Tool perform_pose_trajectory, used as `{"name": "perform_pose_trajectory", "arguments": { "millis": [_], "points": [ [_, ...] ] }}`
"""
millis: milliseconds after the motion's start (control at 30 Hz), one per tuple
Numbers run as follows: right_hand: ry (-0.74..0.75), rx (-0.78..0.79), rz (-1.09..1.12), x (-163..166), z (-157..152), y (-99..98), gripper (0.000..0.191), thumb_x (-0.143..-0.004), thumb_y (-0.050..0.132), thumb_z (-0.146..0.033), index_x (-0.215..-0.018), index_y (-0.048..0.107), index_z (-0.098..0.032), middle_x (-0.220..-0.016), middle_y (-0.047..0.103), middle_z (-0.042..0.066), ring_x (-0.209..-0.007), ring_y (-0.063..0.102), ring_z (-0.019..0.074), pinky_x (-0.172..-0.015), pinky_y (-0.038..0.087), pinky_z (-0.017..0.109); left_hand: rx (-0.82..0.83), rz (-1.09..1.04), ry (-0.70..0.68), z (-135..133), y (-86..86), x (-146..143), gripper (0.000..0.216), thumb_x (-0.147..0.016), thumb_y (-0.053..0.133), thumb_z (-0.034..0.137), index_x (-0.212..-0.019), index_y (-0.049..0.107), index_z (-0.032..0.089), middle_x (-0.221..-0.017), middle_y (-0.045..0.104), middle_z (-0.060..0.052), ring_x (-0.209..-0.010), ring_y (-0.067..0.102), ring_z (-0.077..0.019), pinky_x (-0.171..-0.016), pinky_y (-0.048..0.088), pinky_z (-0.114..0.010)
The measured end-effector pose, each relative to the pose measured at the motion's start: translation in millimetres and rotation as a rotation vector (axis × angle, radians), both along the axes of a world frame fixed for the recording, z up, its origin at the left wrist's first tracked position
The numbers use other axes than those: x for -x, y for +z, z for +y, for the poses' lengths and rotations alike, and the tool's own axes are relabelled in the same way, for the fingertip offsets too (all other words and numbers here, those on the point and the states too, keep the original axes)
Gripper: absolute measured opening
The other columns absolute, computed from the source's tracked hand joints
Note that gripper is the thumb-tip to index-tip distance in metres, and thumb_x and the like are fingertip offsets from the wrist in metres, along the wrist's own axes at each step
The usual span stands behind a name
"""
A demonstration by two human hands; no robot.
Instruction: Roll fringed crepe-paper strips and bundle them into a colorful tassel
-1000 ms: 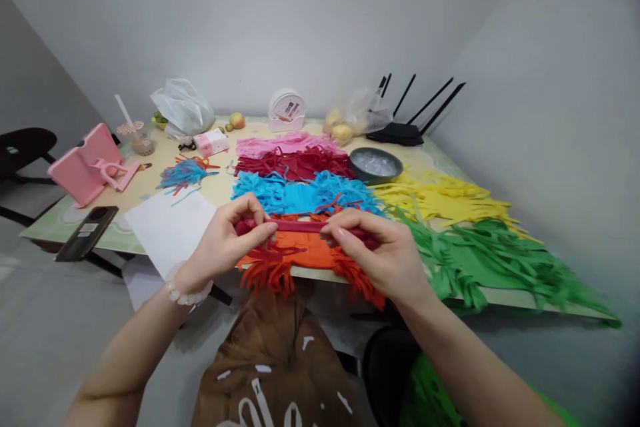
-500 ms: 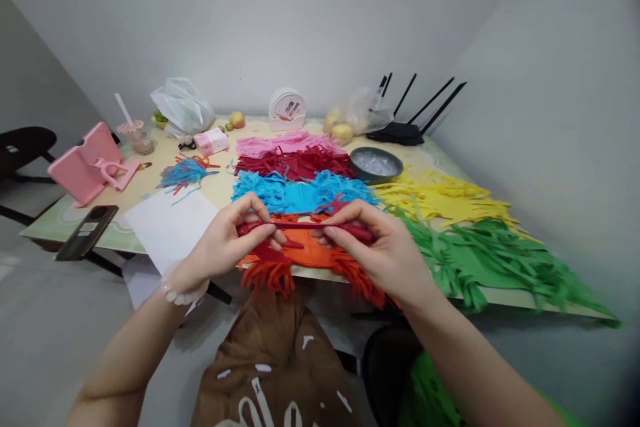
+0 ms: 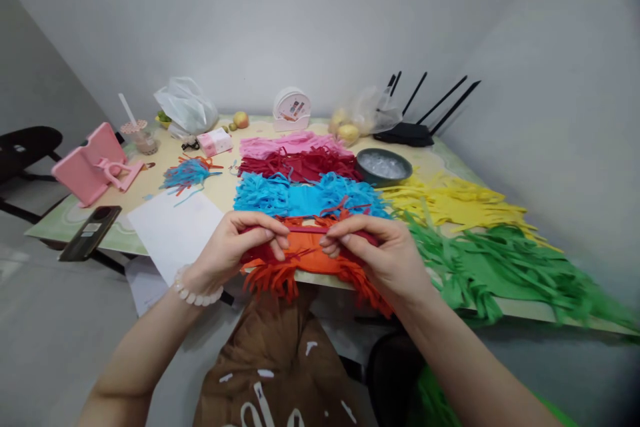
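Crimson strip (image 3: 306,229): pinched by my left hand (image 3: 243,243) and right hand (image 3: 383,250)
Tabletop (image 3: 143,188): green-edged, beneath fringed fabric (image 3: 304,200)
Walls (image 3: 300,20): grey

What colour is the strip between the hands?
The strip is dark red; clearest in head view.

Your bare hands (image 3: 243,240) (image 3: 377,250): two. Crimson fabric strip (image 3: 307,229): one. Fringed fabric sheets (image 3: 305,200): six, you have one each pink, crimson, blue, orange, yellow, green. Round dark-grey bowl (image 3: 384,180): one.
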State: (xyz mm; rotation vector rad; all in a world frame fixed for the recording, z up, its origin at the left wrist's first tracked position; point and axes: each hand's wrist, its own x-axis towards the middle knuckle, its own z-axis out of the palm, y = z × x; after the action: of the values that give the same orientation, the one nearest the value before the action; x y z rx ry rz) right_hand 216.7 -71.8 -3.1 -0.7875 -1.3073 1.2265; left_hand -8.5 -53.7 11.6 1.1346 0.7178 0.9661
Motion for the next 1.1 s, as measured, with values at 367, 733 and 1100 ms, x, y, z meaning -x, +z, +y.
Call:
{"name": "perform_pose_trajectory", "arguments": {
  "millis": [367,733,1100],
  "points": [
    [-0.048,-0.764,-0.550,-8,-5,19.0,0.030,-0.082,0.052,-0.004,-0.089,0.074,-0.023,-0.082,0.077,0.003,-0.074,0.074,0.0171,-0.070,0.060,0.025,-0.694,0.624,-0.171,5,37.3,13,0.015,-0.091,0.062,0.024,-0.096,0.076,0.019,-0.111,0.076,-0.011,-0.111,0.067,-0.0236,-0.102,0.048,-0.035],
    [0.107,-0.570,-0.644,-24,-5,25.0,0.033,-0.089,0.060,-0.014,-0.120,0.068,-0.022,-0.111,0.074,0.009,-0.099,0.072,0.0211,-0.087,0.058,0.030,-1.007,0.849,-0.110,13,18.5,-4,0.017,-0.094,0.055,0.019,-0.094,0.072,0.018,-0.087,0.076,-0.006,-0.080,0.068,-0.0167,-0.088,0.050,-0.032],
    [0.438,0.272,-0.010,2,13,0.3,0.036,-0.088,0.070,-0.050,-0.086,0.071,-0.014,-0.069,0.074,0.005,-0.060,0.067,0.0126,-0.064,0.052,0.022,-1.792,0.797,0.272,11,-2.8,-8,0.021,-0.097,0.053,0.016,-0.111,0.068,0.019,-0.101,0.078,-0.008,-0.102,0.071,-0.0197,-0.109,0.040,-0.044]
  ]
}}
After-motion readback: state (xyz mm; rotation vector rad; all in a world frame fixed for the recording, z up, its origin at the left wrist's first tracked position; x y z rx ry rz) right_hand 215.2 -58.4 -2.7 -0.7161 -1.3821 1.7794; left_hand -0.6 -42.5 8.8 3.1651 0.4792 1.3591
